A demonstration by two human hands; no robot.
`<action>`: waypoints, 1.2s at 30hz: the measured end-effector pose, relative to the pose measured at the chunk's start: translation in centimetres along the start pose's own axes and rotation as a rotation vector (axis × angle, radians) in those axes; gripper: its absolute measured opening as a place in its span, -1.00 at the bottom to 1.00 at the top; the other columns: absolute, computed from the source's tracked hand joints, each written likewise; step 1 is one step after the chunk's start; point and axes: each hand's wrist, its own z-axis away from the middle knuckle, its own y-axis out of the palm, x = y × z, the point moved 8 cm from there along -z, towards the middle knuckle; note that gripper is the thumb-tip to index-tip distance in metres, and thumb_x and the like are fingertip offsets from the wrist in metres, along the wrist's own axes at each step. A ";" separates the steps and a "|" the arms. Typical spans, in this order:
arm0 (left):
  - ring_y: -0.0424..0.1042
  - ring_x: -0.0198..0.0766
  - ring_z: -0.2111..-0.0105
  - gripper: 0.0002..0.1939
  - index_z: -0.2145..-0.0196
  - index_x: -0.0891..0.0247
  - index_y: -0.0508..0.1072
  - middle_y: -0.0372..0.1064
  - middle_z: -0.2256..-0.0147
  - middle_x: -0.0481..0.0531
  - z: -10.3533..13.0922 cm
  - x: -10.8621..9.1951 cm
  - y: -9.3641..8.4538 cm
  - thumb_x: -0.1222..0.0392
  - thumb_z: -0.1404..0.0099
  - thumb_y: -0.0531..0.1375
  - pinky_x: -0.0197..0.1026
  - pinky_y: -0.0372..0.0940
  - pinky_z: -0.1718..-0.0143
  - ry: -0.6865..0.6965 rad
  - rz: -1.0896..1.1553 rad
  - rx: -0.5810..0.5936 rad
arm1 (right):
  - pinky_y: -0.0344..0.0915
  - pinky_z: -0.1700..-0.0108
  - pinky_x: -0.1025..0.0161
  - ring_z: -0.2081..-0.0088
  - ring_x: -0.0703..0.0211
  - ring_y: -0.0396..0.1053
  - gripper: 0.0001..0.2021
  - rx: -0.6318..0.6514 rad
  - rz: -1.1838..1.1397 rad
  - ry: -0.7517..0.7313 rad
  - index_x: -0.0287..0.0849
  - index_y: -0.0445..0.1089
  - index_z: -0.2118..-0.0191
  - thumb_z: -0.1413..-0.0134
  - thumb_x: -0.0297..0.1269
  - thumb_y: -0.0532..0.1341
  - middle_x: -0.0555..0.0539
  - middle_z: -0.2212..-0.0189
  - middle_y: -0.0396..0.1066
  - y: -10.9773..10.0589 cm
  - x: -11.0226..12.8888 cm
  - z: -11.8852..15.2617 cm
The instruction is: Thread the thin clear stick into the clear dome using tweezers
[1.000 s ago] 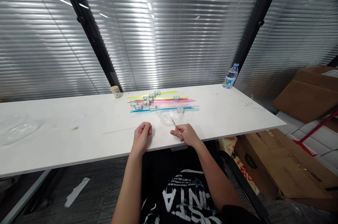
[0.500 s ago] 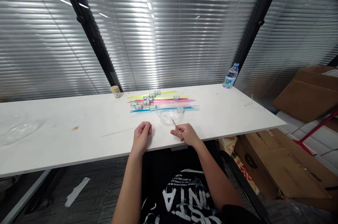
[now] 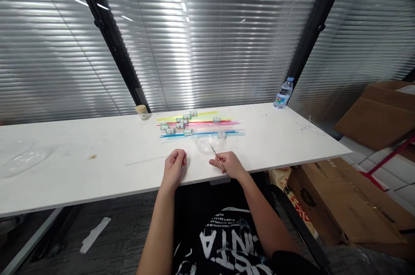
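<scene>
My left hand (image 3: 175,165) is closed in a pinch on a thin clear stick (image 3: 193,147), which sticks out on both sides of the fingers. Its right end reaches over a clear shallow plastic dish (image 3: 206,145). In my right hand (image 3: 228,164) is a slim pair of scissors (image 3: 214,152), its blades pointing up and left over the dish, close to the stick. Whether the blades touch the stick I cannot tell. Just behind the dish lie bundles of thin coloured sticks, with blue ones (image 3: 207,133) nearest and red ones (image 3: 207,122) farther back. Several small printed labels (image 3: 188,132) wrap or lie on them.
A water bottle (image 3: 283,93) stands at the table's back right corner. A small lidded cup (image 3: 142,111) is at the back left. Clear plastic pieces (image 3: 27,160) lie on the left of the white table (image 3: 113,184). Cardboard boxes (image 3: 350,201) stand to the right.
</scene>
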 end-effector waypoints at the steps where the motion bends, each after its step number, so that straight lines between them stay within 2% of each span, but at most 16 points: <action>1: 0.11 -0.41 0.55 -0.61 0.54 0.25 0.29 0.13 0.59 -0.13 0.0 0.0 0.0 -0.10 -0.14 0.28 -0.35 0.06 0.50 0.002 0.004 0.001 | 0.01 0.52 0.32 0.63 0.32 0.09 -0.49 0.002 0.002 0.001 -0.16 0.18 0.66 -0.02 0.14 0.23 0.08 0.76 0.12 0.0 0.0 0.0; 26: 0.10 -0.43 0.53 -0.63 0.49 0.27 0.34 0.14 0.58 -0.12 -0.3 0.5 -0.3 -0.09 -0.18 0.28 -0.38 0.05 0.49 0.017 0.019 0.008 | 0.03 0.52 0.32 0.66 0.33 0.10 -0.49 0.001 -0.013 0.021 -0.16 0.18 0.66 -0.05 0.13 0.22 0.09 0.77 0.10 0.1 -0.1 -0.1; 31: 0.11 -0.43 0.54 -0.62 0.49 0.27 0.35 0.15 0.59 -0.12 -0.3 0.6 -0.3 -0.10 -0.15 0.31 -0.39 0.05 0.49 0.003 0.044 -0.001 | 0.00 0.52 0.32 0.65 0.35 0.09 -0.47 0.015 -0.084 0.023 -0.16 0.09 0.67 -0.08 0.11 0.21 0.10 0.76 0.08 0.2 -0.1 0.1; 36: 0.12 -0.44 0.54 -0.64 0.49 0.27 0.36 0.17 0.59 -0.12 -0.3 0.5 -0.3 -0.07 -0.10 0.34 -0.40 0.05 0.49 -0.013 0.082 -0.027 | -0.01 0.50 0.32 0.63 0.35 0.07 -0.50 0.011 -0.077 -0.007 -0.17 0.12 0.66 -0.08 0.08 0.22 0.10 0.74 0.09 0.1 0.1 0.2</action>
